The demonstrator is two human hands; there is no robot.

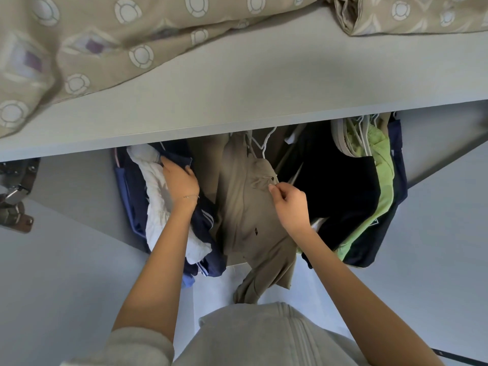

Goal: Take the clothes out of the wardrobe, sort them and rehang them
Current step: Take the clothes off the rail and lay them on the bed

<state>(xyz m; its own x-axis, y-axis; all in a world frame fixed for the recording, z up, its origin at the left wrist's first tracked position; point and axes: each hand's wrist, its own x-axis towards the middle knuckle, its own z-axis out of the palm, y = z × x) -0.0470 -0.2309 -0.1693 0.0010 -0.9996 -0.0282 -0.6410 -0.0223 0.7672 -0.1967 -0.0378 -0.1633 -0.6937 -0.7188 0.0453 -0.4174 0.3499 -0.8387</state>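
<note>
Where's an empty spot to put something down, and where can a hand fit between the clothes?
Bare shelf shows between the left quilt and right quilt, to its front edge. A hand could fit the gap between the beige shirt and black clothes. The navy and white clothes and green clothes hang packed tight.

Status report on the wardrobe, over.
Left grip holds navy garment. Right grip pinches khaki shirt, on white hanger. Shelf close above hangers.

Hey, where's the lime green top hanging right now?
In the head view the lime green top hangs at the right of the wardrobe, between black clothes on its left and a navy garment on its right, past the right hand.
</note>
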